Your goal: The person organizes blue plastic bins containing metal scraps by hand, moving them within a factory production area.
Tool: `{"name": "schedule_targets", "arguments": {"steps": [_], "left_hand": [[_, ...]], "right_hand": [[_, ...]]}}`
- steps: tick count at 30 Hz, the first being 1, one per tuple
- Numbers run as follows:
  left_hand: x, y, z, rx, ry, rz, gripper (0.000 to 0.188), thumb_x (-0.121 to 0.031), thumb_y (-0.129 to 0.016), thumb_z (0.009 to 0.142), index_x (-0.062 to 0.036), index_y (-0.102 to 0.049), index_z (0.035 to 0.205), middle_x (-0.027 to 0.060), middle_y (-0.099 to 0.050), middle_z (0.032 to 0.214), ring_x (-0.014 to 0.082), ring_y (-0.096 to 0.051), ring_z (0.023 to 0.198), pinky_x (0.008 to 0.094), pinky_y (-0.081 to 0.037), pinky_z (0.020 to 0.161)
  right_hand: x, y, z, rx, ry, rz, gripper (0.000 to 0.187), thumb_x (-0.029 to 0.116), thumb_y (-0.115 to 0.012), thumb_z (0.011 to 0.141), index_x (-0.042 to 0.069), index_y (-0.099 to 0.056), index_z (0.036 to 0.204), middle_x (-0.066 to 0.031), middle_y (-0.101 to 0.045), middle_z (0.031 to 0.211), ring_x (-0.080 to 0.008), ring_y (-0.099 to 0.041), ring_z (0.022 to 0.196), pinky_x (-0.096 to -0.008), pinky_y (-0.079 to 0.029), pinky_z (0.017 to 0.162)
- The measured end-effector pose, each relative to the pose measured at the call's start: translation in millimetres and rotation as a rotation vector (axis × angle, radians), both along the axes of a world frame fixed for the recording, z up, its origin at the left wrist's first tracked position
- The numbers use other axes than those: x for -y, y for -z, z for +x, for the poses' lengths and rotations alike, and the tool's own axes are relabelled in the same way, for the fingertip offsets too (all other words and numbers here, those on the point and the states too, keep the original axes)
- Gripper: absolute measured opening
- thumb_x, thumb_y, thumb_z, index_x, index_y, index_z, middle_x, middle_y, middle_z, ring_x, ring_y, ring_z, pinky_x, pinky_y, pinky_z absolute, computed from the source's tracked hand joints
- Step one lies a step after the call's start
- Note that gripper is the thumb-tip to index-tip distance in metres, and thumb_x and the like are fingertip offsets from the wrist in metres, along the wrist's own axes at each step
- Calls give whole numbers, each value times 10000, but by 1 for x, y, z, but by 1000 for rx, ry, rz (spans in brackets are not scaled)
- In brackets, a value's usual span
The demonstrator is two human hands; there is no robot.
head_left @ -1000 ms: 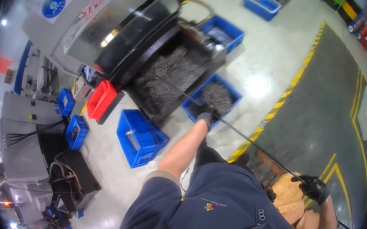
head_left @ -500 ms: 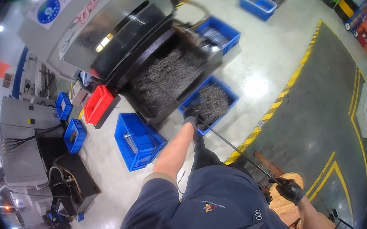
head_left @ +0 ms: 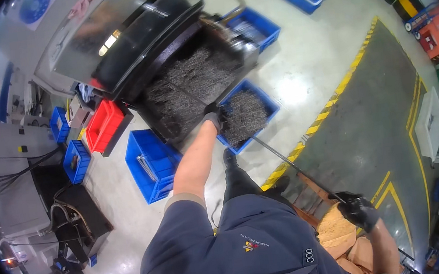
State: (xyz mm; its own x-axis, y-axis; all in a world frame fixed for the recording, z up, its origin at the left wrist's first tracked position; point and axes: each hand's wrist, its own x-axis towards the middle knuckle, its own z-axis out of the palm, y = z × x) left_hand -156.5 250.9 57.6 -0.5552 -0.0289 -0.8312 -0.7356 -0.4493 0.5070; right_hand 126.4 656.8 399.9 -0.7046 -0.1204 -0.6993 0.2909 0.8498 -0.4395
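A long, thin dark metal rod (head_left: 287, 160) slants across in front of me. My left hand (head_left: 212, 115), in a black glove, is closed around it over the edge of the machine's tray. Farther back along the rod, low on the right, my right hand (head_left: 359, 211) grips it in a black glove too. The rod's far part reaches into a heap of dark metal shavings (head_left: 191, 78) in the tray; its tip cannot be made out among them. Below my left hand, a blue bin (head_left: 264, 94) on the floor holds more shavings.
A large grey machine (head_left: 126, 34) rises behind the tray. Left of it are a red bin (head_left: 103, 126) and an empty-looking blue bin (head_left: 135, 146) with flat pieces inside. Another blue bin (head_left: 269, 28) stands beyond the tray. A wooden spool-like round (head_left: 338, 229) is by my right arm.
My left hand has moved forward and slightly left with the rod, farther over the tray. My right hand has shifted right and slightly up. The whole view has moved a little.
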Motion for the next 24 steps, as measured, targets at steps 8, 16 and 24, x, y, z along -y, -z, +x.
{"name": "schedule_targets", "arguments": {"steps": [8,16,24], "left_hand": [[-28,-57,9,-266,136,-111,313,-257,-383,907,-43,-575,1032,98,-605,878,180,-565,779,319,-459,687],[-89,-59,68,-354,11,-223,293,-296,-349,931,-108,-535,1059,56,-620,832,193,-593,606,332,-460,451],[-107,-89,80,-266,86,-311,359,-272,-395,922,13,-526,1097,102,-604,908,191,-582,751,304,-475,675]], "right_hand": [[-33,-70,26,-3,173,-81,268,80,-520,800,79,-601,1056,-98,-580,774,-177,-537,616,-290,-447,581],[-99,-48,86,-318,-99,-55,255,81,-532,807,65,-602,1052,-74,-568,631,-121,-527,540,-258,-436,527],[-151,29,107,20,185,-102,296,66,-504,782,112,-603,1057,-118,-638,857,-281,-599,691,-339,-478,643]]}}
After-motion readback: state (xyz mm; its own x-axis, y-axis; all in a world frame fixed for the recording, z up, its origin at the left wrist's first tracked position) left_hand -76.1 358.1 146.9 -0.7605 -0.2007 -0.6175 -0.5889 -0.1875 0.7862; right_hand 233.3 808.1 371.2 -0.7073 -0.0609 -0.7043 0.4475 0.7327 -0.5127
